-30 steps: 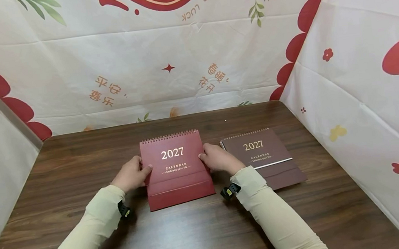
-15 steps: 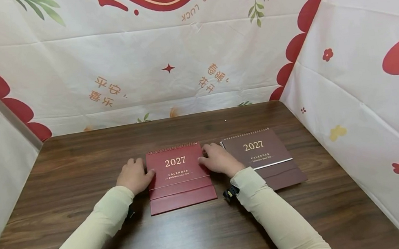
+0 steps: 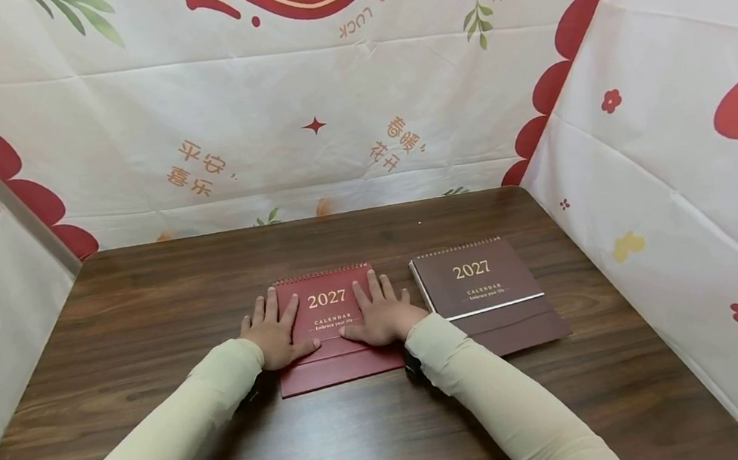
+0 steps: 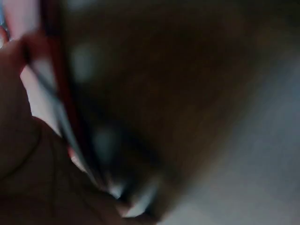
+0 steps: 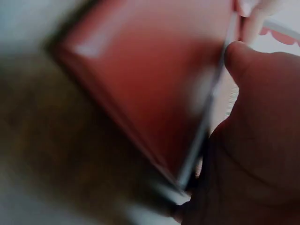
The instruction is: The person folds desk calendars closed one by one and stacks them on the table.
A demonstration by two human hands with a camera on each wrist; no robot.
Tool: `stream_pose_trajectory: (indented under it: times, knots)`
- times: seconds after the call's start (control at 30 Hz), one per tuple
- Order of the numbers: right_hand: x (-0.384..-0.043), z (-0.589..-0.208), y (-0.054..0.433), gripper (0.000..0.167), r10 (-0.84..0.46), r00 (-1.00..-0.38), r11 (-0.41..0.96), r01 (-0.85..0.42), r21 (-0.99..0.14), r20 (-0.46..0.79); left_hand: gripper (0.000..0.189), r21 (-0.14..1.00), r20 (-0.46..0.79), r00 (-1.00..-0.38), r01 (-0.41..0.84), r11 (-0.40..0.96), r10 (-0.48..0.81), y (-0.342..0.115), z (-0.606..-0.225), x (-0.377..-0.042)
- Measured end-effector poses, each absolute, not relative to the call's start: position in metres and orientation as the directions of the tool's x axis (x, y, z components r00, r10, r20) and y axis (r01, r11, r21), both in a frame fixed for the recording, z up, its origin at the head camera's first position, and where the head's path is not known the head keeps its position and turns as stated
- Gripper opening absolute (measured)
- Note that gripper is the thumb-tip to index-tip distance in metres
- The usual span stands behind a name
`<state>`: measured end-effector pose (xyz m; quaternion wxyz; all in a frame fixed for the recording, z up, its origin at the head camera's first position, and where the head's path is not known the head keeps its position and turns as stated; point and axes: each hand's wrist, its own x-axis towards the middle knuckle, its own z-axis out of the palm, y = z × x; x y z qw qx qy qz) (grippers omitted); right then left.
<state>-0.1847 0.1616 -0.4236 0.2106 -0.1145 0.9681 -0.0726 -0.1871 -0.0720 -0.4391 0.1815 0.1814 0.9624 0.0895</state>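
Note:
A red 2027 desk calendar [image 3: 328, 310] lies on the wooden table with its spiral binding at the far edge. My left hand [image 3: 273, 336] rests on its left side, fingers spread and straight, thumb reaching in across the cover. On the right side my right hand [image 3: 382, 316] lies likewise, fingers fanned out toward the binding. Both thumbs point at each other below the gold lettering. The right wrist view shows the calendar's red base [image 5: 154, 70] close beside the palm. In the left wrist view the picture is dark and blurred, with the palm [image 4: 28, 154] at its left.
A brown 2027 desk calendar [image 3: 485, 285] lies just right of my right hand, a white strip across its cover. The dark wooden table [image 3: 145, 301] meets a printed cloth [image 3: 258, 98] at the back, and cloth also hangs along both sides.
The red calendar has come down from a raised stand to lie lower. Both hands have left its side edges and now lie spread on top of its cover.

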Motion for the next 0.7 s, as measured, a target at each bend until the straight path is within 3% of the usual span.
stream_pose_trajectory:
  times: [0.3,0.47,0.6,0.7]
  knots:
    - [-0.186,-0.429,0.159,0.095,-0.236,-0.869,0.97,-0.183,-0.16,-0.434,0.101,0.241,-0.278,-0.889,0.302,0.922,0.364,-0.074,-0.459,-0.19]
    - [-0.194,-0.442,0.163,0.101,-0.217,-0.886,0.97,-0.147,-0.195,-0.409,0.098,0.224,-0.285,-0.888,0.305,0.926,0.361,-0.071,-0.45,-0.191]
    - [-0.191,-0.437,0.168,0.107,-0.177,-0.95,0.945,-0.09,-0.315,-0.259,0.098,0.278,-0.27,-0.888,0.299,0.913,0.373,-0.071,-0.438,-0.192]
    - [-0.189,-0.429,0.174,0.094,-0.099,-0.989,0.926,-0.05,-0.373,-0.112,0.093,0.401,-0.21,-0.92,0.228,0.887,0.332,-0.076,-0.43,-0.191]
